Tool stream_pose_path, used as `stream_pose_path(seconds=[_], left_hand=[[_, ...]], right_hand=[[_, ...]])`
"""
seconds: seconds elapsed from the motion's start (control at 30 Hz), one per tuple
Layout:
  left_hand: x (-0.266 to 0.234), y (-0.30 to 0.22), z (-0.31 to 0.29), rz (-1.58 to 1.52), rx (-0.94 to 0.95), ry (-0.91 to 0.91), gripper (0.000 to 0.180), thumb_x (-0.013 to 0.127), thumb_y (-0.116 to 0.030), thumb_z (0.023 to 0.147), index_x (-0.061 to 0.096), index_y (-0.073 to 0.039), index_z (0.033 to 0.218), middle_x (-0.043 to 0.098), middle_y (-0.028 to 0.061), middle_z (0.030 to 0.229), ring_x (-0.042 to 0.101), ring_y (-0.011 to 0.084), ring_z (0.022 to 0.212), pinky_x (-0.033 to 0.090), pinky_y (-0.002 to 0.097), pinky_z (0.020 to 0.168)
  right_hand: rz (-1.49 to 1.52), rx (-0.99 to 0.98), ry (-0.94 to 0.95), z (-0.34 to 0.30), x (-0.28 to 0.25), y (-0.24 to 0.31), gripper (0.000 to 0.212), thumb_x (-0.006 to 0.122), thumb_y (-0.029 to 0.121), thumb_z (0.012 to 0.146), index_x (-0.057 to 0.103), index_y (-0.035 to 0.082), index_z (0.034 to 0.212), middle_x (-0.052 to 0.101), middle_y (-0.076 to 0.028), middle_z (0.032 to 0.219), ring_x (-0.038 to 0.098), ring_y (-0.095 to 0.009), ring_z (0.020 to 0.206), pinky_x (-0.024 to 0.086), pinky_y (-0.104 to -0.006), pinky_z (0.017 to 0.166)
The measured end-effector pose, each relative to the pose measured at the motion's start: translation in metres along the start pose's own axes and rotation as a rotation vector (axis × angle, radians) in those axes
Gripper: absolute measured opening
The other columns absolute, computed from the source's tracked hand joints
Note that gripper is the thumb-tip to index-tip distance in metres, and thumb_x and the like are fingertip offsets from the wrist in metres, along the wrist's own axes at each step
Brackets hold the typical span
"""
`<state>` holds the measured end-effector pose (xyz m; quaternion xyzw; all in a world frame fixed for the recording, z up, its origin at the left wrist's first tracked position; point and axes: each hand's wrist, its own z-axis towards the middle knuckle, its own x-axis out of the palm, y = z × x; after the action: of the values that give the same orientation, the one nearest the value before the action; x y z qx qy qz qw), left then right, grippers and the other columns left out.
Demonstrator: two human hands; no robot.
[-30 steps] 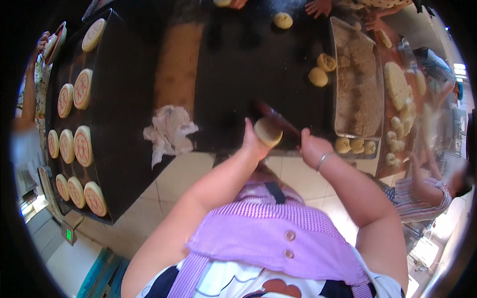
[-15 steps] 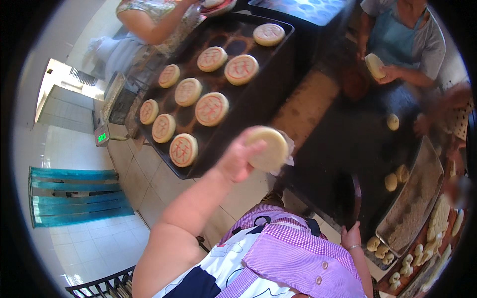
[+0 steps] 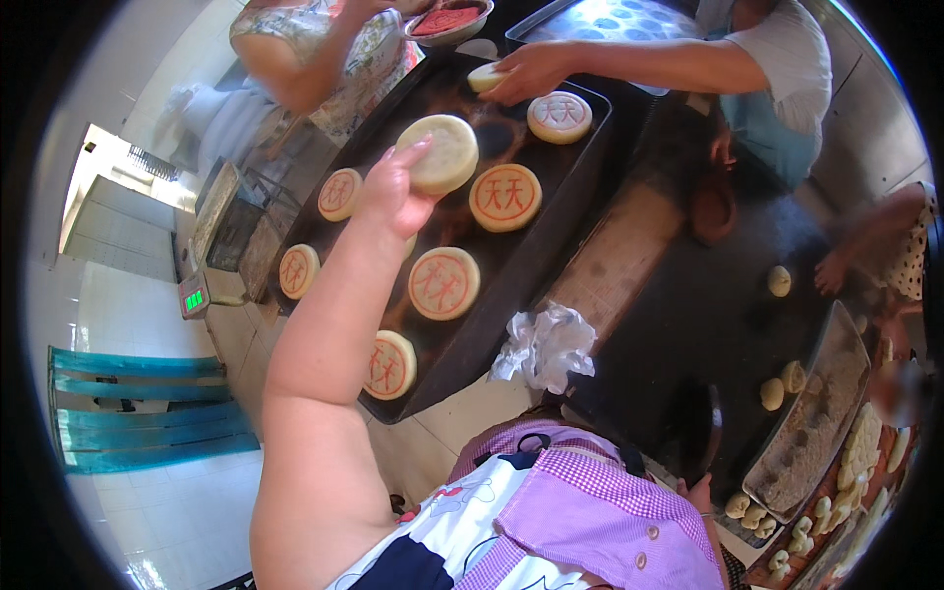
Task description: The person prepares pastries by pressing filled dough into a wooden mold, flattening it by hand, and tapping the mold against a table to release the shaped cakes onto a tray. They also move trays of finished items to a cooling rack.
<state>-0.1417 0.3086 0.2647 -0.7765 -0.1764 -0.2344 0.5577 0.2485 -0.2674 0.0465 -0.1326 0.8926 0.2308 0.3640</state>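
Observation:
My left hand (image 3: 395, 192) is closed around a pale round flat cake (image 3: 442, 155), held over the large dark tray (image 3: 501, 138). On the tray lie several similar cakes, such as one (image 3: 505, 198) bearing red stamped marks; my forearm covers part of the tray. At its far end, a co-worker's hand (image 3: 536, 74) grips another pale cake (image 3: 484, 78). Low on the right, my right hand (image 3: 696, 492) is closed at the lower end of a dark, curved, flat thing (image 3: 714, 428) whose kind I cannot tell. My apron partly hides that arm.
Crumpled clear plastic (image 3: 549, 346) lies beside the tray's near right edge. A black worktop (image 3: 678, 295) at right carries dough balls (image 3: 780, 281) and a long shallow trough (image 3: 821, 413). Two other people stand around it. Another person, far left, is near a bowl of red stuff (image 3: 447, 20).
My left hand has carried the cake forward and left, over the tray. The crumpled plastic, formerly behind the cake, now shows alone. A co-worker's arm has reached across to the tray with a cake.

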Motion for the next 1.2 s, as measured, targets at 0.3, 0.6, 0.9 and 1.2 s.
stream_pose_path(seconds=[0.3, 0.6, 0.9, 1.2], left_hand=[[0.008, -0.026, 0.002, -0.042, 0.096, -0.050, 0.038, 0.065, -0.013, 0.090, 0.055, -0.005, 0.125, 0.062, 0.0110, 0.124, 0.060, 0.0284, 0.115, 0.049, 0.0490, 0.098], [-0.022, -0.024, -0.057, -0.082, -0.052, -0.068, 0.033, 0.068, -0.016, 0.089, 0.059, -0.012, 0.121, 0.066, 0.0067, 0.119, 0.063, 0.0250, 0.112, 0.052, 0.0466, 0.094], [-0.079, -0.057, 0.016, -0.096, 0.031, -0.209, 0.035, 0.049, -0.021, 0.101, 0.052, -0.007, 0.133, 0.059, 0.0144, 0.130, 0.057, 0.0312, 0.121, 0.046, 0.0526, 0.102], [-0.131, -0.066, 0.137, 0.379, 0.021, -0.291, 0.035, 0.061, -0.025, 0.097, 0.055, -0.003, 0.124, 0.066, 0.0137, 0.114, 0.067, 0.0295, 0.102, 0.055, 0.0528, 0.086]], right_hand=[[-0.048, 0.123, -0.054, -0.001, 0.025, -0.003, 0.075, 0.069, 0.021, 0.083, 0.026, -0.011, 0.136, 0.059, -0.038, 0.113, 0.060, -0.050, 0.105, 0.050, -0.0487, 0.090], [0.037, 0.129, -0.077, 0.004, 0.027, -0.010, 0.078, 0.071, 0.023, 0.082, 0.026, -0.010, 0.136, 0.058, -0.037, 0.114, 0.059, -0.049, 0.107, 0.049, -0.0473, 0.091], [0.105, 0.023, -0.088, 0.031, 0.067, -0.092, 0.080, 0.072, 0.024, 0.082, 0.026, -0.010, 0.138, 0.059, -0.036, 0.115, 0.060, -0.047, 0.107, 0.049, -0.0448, 0.092], [0.045, 0.228, -0.002, -0.003, 0.021, 0.012, 0.078, 0.070, 0.023, 0.084, 0.027, -0.011, 0.139, 0.054, -0.036, 0.125, 0.055, -0.045, 0.118, 0.045, -0.0429, 0.100]])
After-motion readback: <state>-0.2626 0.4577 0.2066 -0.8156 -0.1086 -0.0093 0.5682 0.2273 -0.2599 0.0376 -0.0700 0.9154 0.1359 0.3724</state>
